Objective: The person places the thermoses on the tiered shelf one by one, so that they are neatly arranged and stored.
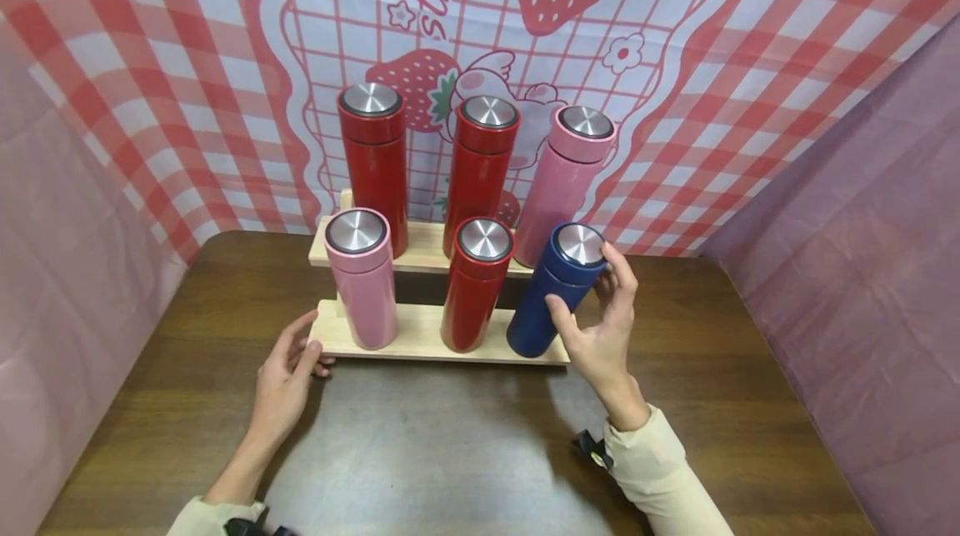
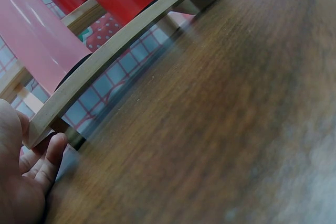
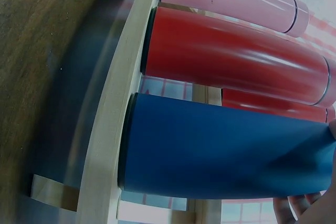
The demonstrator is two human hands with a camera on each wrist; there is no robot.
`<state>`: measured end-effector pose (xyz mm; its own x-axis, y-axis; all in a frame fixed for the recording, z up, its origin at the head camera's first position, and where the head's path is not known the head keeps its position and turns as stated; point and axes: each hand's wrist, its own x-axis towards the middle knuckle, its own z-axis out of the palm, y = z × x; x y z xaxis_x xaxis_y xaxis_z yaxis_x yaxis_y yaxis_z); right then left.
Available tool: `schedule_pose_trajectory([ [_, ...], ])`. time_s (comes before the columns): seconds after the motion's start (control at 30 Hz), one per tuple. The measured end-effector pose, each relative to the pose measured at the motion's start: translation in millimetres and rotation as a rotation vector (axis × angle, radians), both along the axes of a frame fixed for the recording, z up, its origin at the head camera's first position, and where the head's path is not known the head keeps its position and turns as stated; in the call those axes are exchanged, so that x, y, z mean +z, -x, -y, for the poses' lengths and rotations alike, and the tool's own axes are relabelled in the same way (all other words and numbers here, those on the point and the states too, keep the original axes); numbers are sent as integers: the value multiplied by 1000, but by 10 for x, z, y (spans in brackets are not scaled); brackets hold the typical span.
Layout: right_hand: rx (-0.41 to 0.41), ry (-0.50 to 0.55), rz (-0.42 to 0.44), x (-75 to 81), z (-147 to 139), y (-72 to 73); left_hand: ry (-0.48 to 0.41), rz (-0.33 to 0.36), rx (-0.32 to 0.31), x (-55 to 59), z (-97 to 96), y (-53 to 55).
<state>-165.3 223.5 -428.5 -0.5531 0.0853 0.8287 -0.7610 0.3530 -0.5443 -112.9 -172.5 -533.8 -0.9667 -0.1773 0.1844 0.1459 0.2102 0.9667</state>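
Note:
My right hand [image 1: 603,336] holds a blue thermos bottle [image 1: 546,303] near its top, thumb on the front and fingers round the right side. In the right wrist view the base of the blue bottle [image 3: 226,148] meets the lower shelf at its right end. My left hand [image 1: 283,369] grips the left end of the two-tier wooden rack [image 1: 416,334] at the lower shelf; in the left wrist view fingers curl under the board [image 2: 100,59]. Also on the lower shelf stand a pink bottle [image 1: 365,294] at the left and a red bottle [image 1: 475,298] in the middle.
On the upper shelf stand two red bottles, one at the left [image 1: 375,177] and one in the middle [image 1: 480,169], and a pink bottle [image 1: 562,186] at the right. The rack stands on a brown wooden table [image 1: 420,453]. A strawberry-print cloth [image 1: 225,102] hangs behind.

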Motion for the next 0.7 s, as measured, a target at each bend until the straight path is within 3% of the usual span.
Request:
schedule_pose_trajectory([
  [0.7, 5, -33, 22, 14, -39, -15, -6, -1, 4, 10, -23, 5],
])
